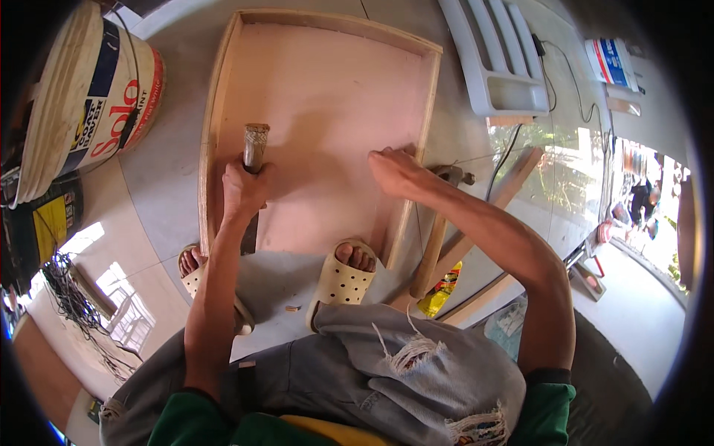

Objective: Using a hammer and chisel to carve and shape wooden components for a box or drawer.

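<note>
My left hand (245, 186) is closed around a tool's worn, round-ended handle (255, 149) with a patterned surface. A dark flat part (251, 234) shows below that fist and seems to belong to the same tool. My right hand (398, 172) is closed, fingers pinched, inside the right wall of a shallow wooden tray-like box (335, 21). Whatever its fingers hold, if anything, is hidden. The box has a pale pink bottom (320, 89) and lies on the floor before my feet. Just outside its right wall, a claw hammer (430, 256) with a wooden handle rests under my right forearm.
Wood strips (513, 178) and a yellow packet (444, 290) lie right of the box. A grey plastic organizer tray (513, 93) sits at the far right. Left are a large paint bucket (89, 97) and tangled wires (82, 305). My sandals (346, 286) touch the near end.
</note>
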Available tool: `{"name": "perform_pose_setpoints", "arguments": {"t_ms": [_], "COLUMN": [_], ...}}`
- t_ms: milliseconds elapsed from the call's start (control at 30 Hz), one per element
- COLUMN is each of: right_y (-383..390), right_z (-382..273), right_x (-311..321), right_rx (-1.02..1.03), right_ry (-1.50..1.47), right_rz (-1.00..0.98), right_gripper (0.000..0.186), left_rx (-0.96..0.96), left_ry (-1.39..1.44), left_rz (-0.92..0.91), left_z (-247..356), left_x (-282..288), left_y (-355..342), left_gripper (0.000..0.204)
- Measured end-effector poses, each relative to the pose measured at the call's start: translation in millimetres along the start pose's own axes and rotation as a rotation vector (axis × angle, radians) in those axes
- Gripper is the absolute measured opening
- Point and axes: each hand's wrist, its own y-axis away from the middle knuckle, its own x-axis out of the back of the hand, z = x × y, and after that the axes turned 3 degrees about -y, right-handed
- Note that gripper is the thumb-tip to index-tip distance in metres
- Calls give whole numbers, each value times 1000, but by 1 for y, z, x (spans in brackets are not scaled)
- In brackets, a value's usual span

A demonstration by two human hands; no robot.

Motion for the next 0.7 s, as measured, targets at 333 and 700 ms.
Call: {"name": "perform_pose_setpoints", "arguments": {"t_ms": [333,700], "right_y": [13,123], "right_z": [-106,-10], "right_x": [8,-6], "right_rx": [387,143], "right_ry": [-389,-878], "right_rz": [88,535], "right_gripper": [14,11], "left_rx": [-19,10], "left_ry": [-83,274], "left_rz": [52,-231], "left_z": [-2,-4], "left_x": [-5,3], "left_y": [-4,-15], "left_gripper": [38,21]}}
